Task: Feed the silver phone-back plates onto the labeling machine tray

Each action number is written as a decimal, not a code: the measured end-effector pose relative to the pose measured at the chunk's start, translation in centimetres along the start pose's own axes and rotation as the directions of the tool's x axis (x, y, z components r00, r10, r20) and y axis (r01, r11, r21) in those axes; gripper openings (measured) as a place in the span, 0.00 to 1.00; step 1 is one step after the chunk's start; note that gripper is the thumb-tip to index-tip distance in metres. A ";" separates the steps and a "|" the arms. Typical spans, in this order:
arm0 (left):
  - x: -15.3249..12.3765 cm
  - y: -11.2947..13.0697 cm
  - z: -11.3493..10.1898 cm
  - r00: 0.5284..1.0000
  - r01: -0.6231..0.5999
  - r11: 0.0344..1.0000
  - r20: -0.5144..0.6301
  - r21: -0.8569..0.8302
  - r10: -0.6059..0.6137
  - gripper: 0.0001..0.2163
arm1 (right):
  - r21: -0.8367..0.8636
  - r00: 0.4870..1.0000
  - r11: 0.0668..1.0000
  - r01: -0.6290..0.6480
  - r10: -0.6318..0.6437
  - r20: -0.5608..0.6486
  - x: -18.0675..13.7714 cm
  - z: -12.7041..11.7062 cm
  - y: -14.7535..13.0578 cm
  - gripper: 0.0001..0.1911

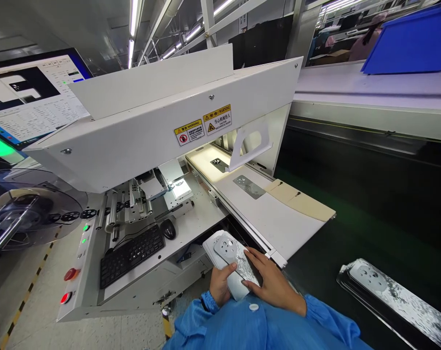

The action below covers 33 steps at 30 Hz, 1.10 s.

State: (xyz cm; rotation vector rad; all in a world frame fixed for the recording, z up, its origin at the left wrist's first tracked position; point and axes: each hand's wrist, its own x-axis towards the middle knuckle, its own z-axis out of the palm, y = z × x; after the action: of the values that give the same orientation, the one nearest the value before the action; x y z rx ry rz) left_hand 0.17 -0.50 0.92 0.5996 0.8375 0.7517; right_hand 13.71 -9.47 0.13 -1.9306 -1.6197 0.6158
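The panel [239, 255] is mottled silver-grey, the keyboard [132, 256] black.

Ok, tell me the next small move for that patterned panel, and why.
Probably lift the patterned panel off the white tray with the right hand: its fingers span the panel, the left hand supports the tray, and a similar panel lies flat on the white platform.

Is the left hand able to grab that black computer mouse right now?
Probably yes: the black computer mouse lies uncovered, with nothing visible between it and the left hand, though that hand is holding the phone back panel.
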 end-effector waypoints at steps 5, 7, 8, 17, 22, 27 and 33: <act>0.0 0.0 -0.1 1.000 0.007 1.000 -0.003 -0.008 -0.007 0.38 | -0.007 1.000 1.000 -0.017 0.017 0.014 0.1 -0.1 -0.1 0.41; 0.0 0.1 -0.1 1.000 0.015 1.000 0.005 -0.002 -0.015 0.38 | -0.005 1.000 1.000 -0.014 0.014 0.007 0.1 0.0 0.0 0.40; -0.1 0.2 0.0 1.000 0.014 1.000 0.011 0.000 -0.014 0.38 | -0.003 1.000 1.000 -0.011 0.011 0.005 0.1 0.0 0.1 0.40; -0.1 0.3 0.1 1.000 0.013 1.000 0.006 0.000 -0.013 0.38 | -0.009 1.000 1.000 -0.019 0.019 0.007 0.1 0.2 0.0 0.40; 0.1 0.2 -0.1 1.000 0.020 1.000 0.024 0.009 -0.021 0.38 | -0.007 1.000 1.000 -0.009 0.009 -0.003 0.1 0.3 0.1 0.40; 0.1 0.2 -0.1 1.000 0.015 1.000 0.013 0.019 -0.015 0.40 | -0.005 1.000 1.000 0.009 -0.009 -0.015 0.0 0.2 0.1 0.39; 0.2 -0.1 -0.3 1.000 0.001 1.000 0.019 -0.002 -0.001 0.38 | -0.004 0.999 1.000 0.022 -0.022 -0.027 0.0 0.1 0.0 0.39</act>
State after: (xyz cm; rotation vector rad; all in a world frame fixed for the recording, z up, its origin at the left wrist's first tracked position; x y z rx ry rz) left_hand 0.06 -0.32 0.61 0.6035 0.8190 0.7453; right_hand 13.65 -9.49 -0.01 -1.9129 -1.6242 0.5755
